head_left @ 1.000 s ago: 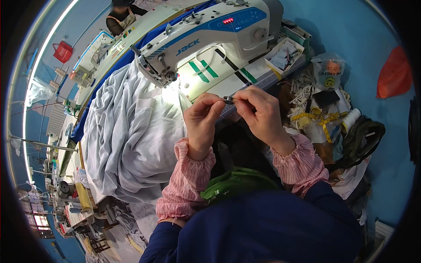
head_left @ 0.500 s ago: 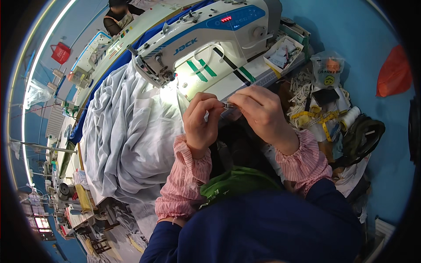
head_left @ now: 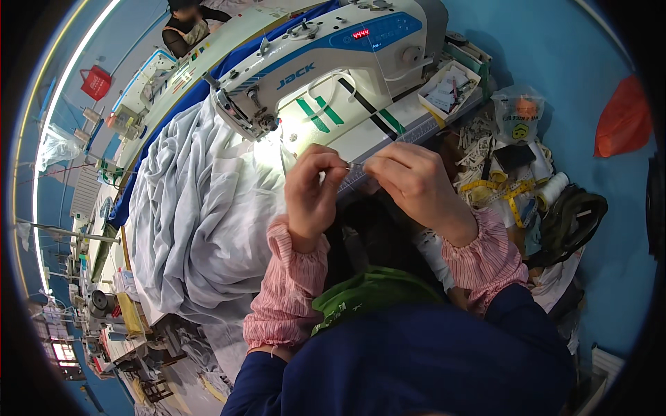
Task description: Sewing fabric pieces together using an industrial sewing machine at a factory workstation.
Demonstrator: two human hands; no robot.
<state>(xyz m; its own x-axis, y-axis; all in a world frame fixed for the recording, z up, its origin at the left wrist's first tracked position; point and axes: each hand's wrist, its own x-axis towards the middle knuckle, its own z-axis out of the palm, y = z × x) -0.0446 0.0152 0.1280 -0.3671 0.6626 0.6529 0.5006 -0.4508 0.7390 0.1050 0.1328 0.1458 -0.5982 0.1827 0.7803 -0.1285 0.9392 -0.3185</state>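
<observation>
My left hand and my right hand are raised in front of the sewing machine, fingertips almost meeting. Thumb and finger of the left hand pinch a small shiny metal piece, mostly covered by the fingers, so its kind is unclear. The right hand's fingers are pressed together a short way from it. Whatever they hold, perhaps something thin, is too small to make out. To the left of my hands, a heap of pale grey fabric lies bunched beside the lit needle area of the machine.
A white box with small items stands at the machine's right end. Further right are a yellow measuring tape, a thread cone, a dark bag and a clear plastic bag. Another person sits at the far left.
My hands have moved slightly apart, the left one shifting a little left. Less of the metal piece shows between the fingertips now. The fabric has not moved.
</observation>
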